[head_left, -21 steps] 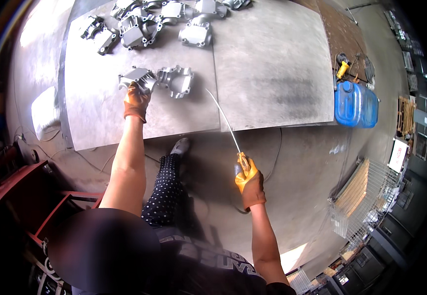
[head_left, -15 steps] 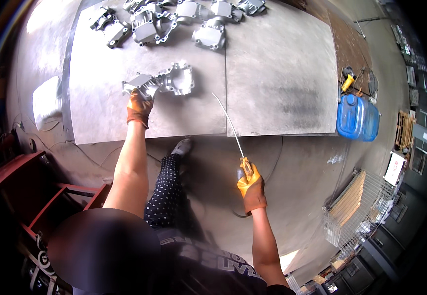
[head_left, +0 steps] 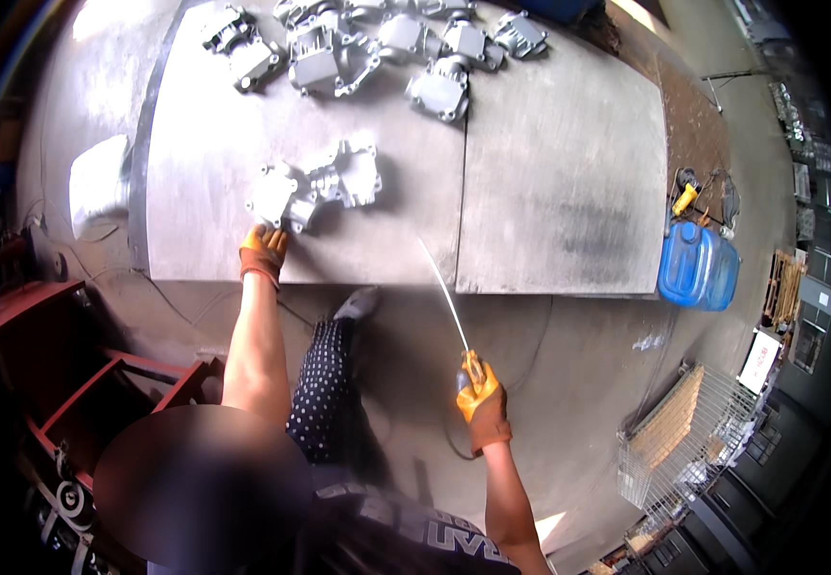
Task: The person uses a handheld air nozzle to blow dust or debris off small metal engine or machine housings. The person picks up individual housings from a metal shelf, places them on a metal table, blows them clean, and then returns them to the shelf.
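Observation:
My left hand (head_left: 263,251), in an orange and brown work glove, has its fingers bent against the near edge of a silver metal casting (head_left: 281,198). This casting has a boxy body and a wider, open flanged end, and it lies on the pale tabletop (head_left: 549,172). In a matching glove, my right hand (head_left: 483,402) is closed round what looks like a welding electrode holder (head_left: 471,369). A long thin pale rod (head_left: 447,295) sticks out of it toward the table's near edge, its tip apart from the casting. Behind this hand hangs a dark cable.
Several similar castings (head_left: 439,94) crowd the table's far side. A blue plastic jug (head_left: 698,264) stands off the right end, with a yellow-handled tool (head_left: 685,198) beyond it. Red metal framing (head_left: 137,379) is at my left, a wire cage (head_left: 688,431) at the right.
The casting under my left hand has been turned and now shows a different face; the left fingers have slid down to its near edge. My right hand still holds the rod out, slightly lower in view.

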`<state>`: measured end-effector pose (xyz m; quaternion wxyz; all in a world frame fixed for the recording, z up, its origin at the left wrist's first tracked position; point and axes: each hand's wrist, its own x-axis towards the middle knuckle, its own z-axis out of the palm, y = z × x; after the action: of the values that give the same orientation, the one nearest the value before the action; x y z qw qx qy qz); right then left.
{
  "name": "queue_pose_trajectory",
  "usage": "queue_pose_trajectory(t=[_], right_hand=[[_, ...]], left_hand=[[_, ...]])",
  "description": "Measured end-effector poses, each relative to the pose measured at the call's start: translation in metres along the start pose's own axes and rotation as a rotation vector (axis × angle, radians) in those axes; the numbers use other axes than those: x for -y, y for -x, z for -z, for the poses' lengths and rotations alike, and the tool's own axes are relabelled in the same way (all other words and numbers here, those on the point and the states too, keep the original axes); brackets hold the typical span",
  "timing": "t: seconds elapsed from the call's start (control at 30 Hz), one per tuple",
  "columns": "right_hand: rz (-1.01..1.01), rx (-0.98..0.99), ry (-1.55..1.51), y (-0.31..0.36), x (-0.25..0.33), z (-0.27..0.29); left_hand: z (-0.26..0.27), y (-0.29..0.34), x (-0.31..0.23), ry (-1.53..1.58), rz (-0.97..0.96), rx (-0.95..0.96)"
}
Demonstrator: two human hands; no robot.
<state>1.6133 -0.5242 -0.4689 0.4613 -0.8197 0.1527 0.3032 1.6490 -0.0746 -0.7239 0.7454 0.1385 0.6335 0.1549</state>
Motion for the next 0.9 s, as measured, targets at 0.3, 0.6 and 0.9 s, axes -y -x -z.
queue_pose_trajectory(t=[0.3,0.6,0.9], right_hand=[[-0.117,0.069,0.134,0.011,0.015,0.006],[-0.121,0.021,0.073,0.014,-0.003,0.008],[-0.039,-0.039,0.052,0.015,-0.002,0.002]], left_hand=[[-0.143,0.095,0.083,-1.991,-1.455,0.175],[-0.154,0.077,0.112,-2.367,-1.419,0.275],[-0.133,0.046,0.079,-0.945,-0.494,0.907]])
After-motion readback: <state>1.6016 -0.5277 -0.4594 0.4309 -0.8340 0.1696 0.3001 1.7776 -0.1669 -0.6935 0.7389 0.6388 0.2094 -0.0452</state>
